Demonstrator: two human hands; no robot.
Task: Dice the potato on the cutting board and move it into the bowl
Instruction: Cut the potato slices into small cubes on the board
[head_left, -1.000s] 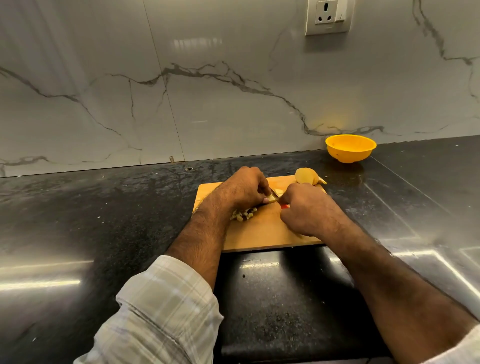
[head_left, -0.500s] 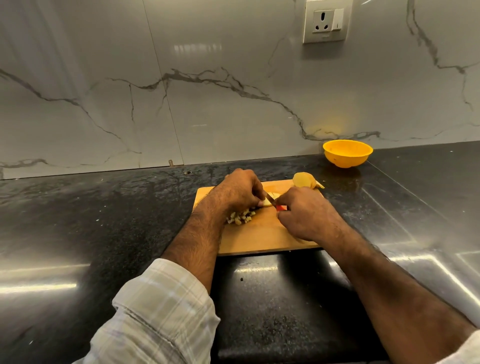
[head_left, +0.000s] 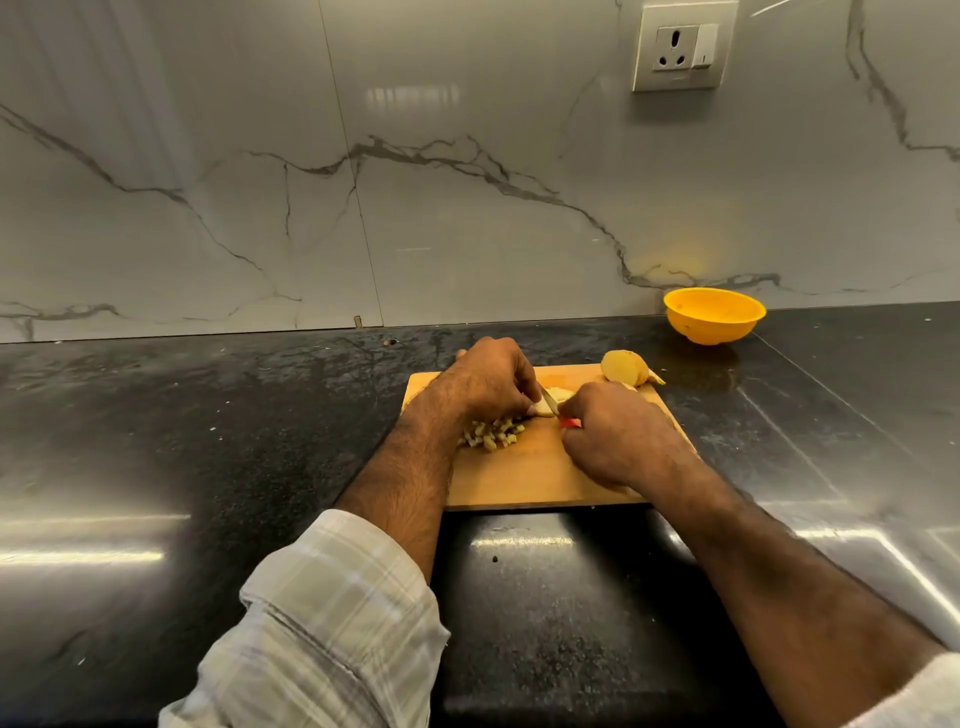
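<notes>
A wooden cutting board (head_left: 524, 478) lies on the black counter. My left hand (head_left: 488, 382) pinches a pale potato piece (head_left: 550, 402) down on the board. My right hand (head_left: 618, 436) grips a knife (head_left: 553, 402) with a red handle; its blade rests across that piece. Under my left wrist sits a heap of several small potato dice (head_left: 491, 434). A larger uncut potato chunk (head_left: 626, 368) lies at the board's far right corner. The yellow bowl (head_left: 714, 314) stands beyond it by the wall, nothing visible inside.
The glossy black counter (head_left: 208, 441) stretches left and right of the board. A marble backsplash (head_left: 415, 208) rises behind, with a wall socket (head_left: 683, 47) at the upper right. Small crumbs dot the counter.
Both hands stay at the same spot on the board, with the knife working on the potato piece. The camera view has tilted up slightly, so everything sits a little lower in frame.
</notes>
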